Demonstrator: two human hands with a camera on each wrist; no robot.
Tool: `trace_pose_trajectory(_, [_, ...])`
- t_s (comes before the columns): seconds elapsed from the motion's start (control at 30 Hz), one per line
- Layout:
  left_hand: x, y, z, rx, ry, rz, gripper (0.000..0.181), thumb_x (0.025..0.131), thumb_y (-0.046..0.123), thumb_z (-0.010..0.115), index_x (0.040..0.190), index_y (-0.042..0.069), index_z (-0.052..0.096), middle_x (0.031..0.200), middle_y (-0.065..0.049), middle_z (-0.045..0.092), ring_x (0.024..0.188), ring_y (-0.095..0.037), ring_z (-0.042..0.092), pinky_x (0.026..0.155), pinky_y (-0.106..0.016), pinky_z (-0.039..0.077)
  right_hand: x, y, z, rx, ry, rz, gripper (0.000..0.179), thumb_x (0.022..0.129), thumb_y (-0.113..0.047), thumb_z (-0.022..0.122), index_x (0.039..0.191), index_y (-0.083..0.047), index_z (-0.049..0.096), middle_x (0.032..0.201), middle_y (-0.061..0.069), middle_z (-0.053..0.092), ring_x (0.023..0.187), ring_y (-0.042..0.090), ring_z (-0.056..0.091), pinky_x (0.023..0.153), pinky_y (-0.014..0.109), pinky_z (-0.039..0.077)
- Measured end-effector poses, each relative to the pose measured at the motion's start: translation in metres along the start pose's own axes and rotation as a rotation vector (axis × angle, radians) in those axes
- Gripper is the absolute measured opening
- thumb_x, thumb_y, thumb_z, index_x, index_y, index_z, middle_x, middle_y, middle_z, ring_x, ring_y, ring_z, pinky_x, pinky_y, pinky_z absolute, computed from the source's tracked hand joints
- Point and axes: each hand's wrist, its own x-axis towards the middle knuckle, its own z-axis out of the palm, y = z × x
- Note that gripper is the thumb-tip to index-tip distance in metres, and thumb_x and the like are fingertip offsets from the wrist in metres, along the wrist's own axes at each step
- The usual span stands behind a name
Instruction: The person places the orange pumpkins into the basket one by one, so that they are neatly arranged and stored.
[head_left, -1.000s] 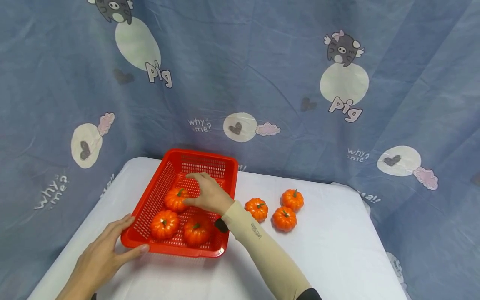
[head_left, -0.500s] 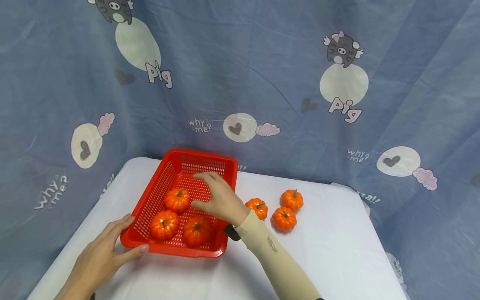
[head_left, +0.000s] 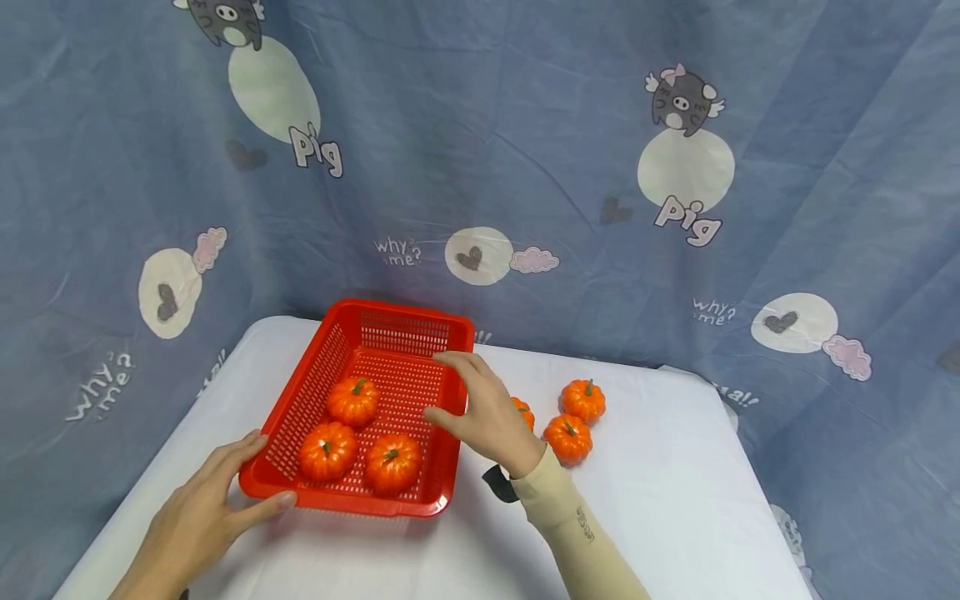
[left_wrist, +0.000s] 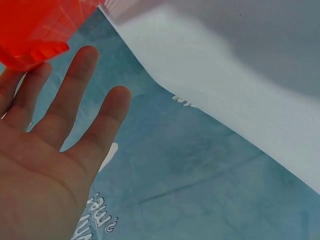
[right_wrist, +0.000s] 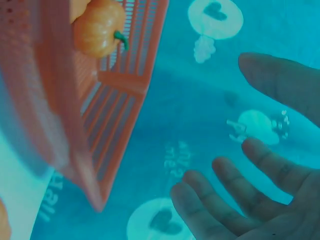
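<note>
A red plastic basket [head_left: 345, 503] with perforated sides stands on the table's left part. Inside it sit three small orange pumpkins: one at the back [head_left: 353, 402], one at front left [head_left: 327, 451], one at front right [head_left: 393, 464]. At the basket's near left corner my left hand [head_left: 198, 510] rests, fingers fairly straight against the side; in the left wrist view, the fingertips touch the red corner. Over the basket's right rim is my right hand [head_left: 491, 412], fingers spread and nothing between them; the right wrist view shows this hand [right_wrist: 260, 200] apart from the basket.
Right of the basket lie three more pumpkins: one at the back [head_left: 583, 402], one in front of it [head_left: 568, 439], and one partly hidden behind my right hand [head_left: 524, 412]. A white cloth [head_left: 660, 500] covers the table. Behind hangs a blue printed curtain [head_left: 420, 167].
My right hand has moved right, from beside the back pumpkin inside the basket to above the right rim. That pumpkin stays in the basket. My left hand has kept its place.
</note>
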Motion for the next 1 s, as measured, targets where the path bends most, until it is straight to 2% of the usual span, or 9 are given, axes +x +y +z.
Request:
trace_pose_trajectory(0.23, [0.001,-0.001,-0.001,-0.005,0.001,0.003,0.110,0.074,0.078,0.070,0.154,0.008,0.040,0.156,-0.021,0.039,0.132,-0.050,0.043,0.092,-0.078,0.036,-0.018,0.018,-0.010,-0.008,0.087,0.007,0.069,0.084,-0.028,0.086,0.144,-0.019,0.053,0.141,-0.002,0.054,0.130,0.013,0.052,0.108,0.037,0.047])
trace_pose_trajectory(0.57, [0.001,-0.001,0.000,-0.014,0.004,0.007,0.109,0.074,0.077,0.071,0.154,0.008,0.040,0.156,-0.020,0.039,0.132,-0.050,0.043,0.092,-0.078,0.036,-0.041,0.047,-0.023,0.029,0.184,0.131,0.068,0.081,-0.022,0.088,0.141,-0.017,0.057,0.137,0.001,0.057,0.114,0.022,0.058,0.097,0.044,0.054])
trace_pose_trajectory(0.77, [0.001,-0.002,0.001,-0.015,-0.005,0.010,0.110,0.074,0.077,0.071,0.154,0.008,0.039,0.156,-0.020,0.039,0.133,-0.049,0.043,0.093,-0.077,0.038,-0.055,0.061,-0.031,0.025,0.204,0.178,0.070,0.079,-0.021,0.090,0.140,-0.016,0.057,0.137,0.000,0.057,0.115,0.021,0.056,0.098,0.044,0.052])
trace_pose_trajectory(1.0, [0.000,-0.002,0.002,-0.027,0.024,0.030,0.106,0.076,0.072,0.074,0.153,0.009,0.041,0.156,-0.018,0.040,0.132,-0.048,0.044,0.091,-0.075,0.039,-0.069,0.076,-0.042,0.024,0.217,0.222,0.070,0.080,-0.023,0.089,0.141,-0.014,0.056,0.138,0.005,0.057,0.117,0.027,0.057,0.096,0.047,0.053])
